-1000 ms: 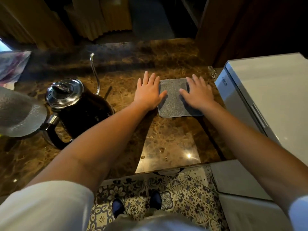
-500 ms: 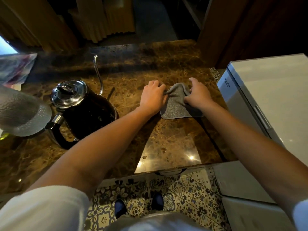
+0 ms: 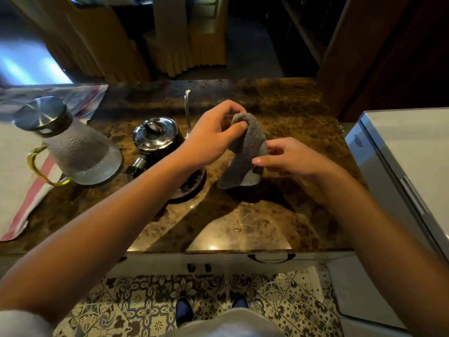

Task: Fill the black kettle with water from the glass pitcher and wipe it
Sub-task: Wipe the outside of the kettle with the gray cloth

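A small grey cloth (image 3: 245, 152) hangs above the brown marble counter (image 3: 243, 227). My left hand (image 3: 213, 135) pinches its top corner. My right hand (image 3: 291, 158) touches the cloth's right edge with thumb and fingers. The black kettle (image 3: 158, 142), with a shiny steel lid and a thin gooseneck spout, stands just left of the cloth, partly hidden behind my left forearm. Farther left stands the glass pitcher (image 3: 80, 152), with a textured body, steel lid and yellow handle.
A white appliance (image 3: 401, 166) borders the counter on the right. A striped towel (image 3: 21, 190) lies under and beside the pitcher at the left. A drawer handle (image 3: 271, 258) sits below the counter's front edge. Draped chairs stand beyond the counter.
Both hands went from lying flat on the cloth to bunching it, then lifted it off the counter. The view also shifted, bringing the pitcher fully into sight.
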Tool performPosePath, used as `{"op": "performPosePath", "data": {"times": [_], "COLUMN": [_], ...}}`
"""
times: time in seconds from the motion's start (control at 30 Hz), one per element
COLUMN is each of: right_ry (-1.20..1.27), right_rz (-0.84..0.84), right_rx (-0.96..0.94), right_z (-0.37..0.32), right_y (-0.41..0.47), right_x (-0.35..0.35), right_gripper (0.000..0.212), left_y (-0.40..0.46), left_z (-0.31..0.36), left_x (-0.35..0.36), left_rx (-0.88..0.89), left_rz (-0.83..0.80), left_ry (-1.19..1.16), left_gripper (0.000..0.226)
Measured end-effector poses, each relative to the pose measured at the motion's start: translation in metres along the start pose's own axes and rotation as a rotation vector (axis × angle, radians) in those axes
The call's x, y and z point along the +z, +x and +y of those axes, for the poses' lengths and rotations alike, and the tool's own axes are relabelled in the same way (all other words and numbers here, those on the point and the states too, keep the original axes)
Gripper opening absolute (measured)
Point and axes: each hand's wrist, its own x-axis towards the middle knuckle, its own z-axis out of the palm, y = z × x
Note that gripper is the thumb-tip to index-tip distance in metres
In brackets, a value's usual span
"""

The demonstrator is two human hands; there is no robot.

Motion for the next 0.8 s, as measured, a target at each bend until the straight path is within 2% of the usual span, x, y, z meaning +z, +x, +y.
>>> {"op": "performPosePath", "data": {"times": [0.13,0.23,0.33,0.4,0.5,0.57,0.67,0.73,0.8], "right_ry": [0.001,0.022,-0.016,0.119,0.43,0.539,0.541,0.46,0.498], "right_rz": [0.007,0.025,0.137,0.232,0.164,0.052,-0.048,-0.091,-0.09], "right_rx": [-0.176,-0.265,-0.378,-0.394,-0.357,-0.38,-0.38,-0.372,-0.354], "right_z": [-0.023,-0.034,-0.05,-0.064,-0.084,-0.092,-0.092,-0.09,-0.087], "right_y": [-0.013,-0.018,-0.024,-0.032,-0.048,-0.056,-0.056,-0.055,-0.053], "right_x": [0.026,0.042,0.059,0.07,0.087,0.099,0.113,0.118,0.121], "right_gripper": [0.019,0.011,0.015,0.016,0.018,0.011,0.006,0.007,0.009], "left_y": [-0.024,-0.039,-0.059,-0.071,-0.093,-0.108,-0.121,-0.123,-0.123], "left_z": [0.013,0.009,0.007,0.006,0.006,0.007,0.013,0.012,0.011], "left_x": [-0.028,-0.041,-0.052,-0.059,-0.069,-0.076,-0.081,-0.079,-0.077], "left_rx": [-0.007,-0.089,-0.183,-0.227,-0.24,-0.149,-0.034,0.0,0.018], "left_rz": [0.053,0.132,0.221,0.23,0.152,0.133,-0.026,-0.156,-0.17], "left_ry": [-0.074,-0.086,-0.1,-0.065,0.024,0.13,-0.026,-0.121,-0.12], "left_gripper": [0.015,0.017,0.019,0.016,0.009,0.025,0.043,0.042,0.034]}}
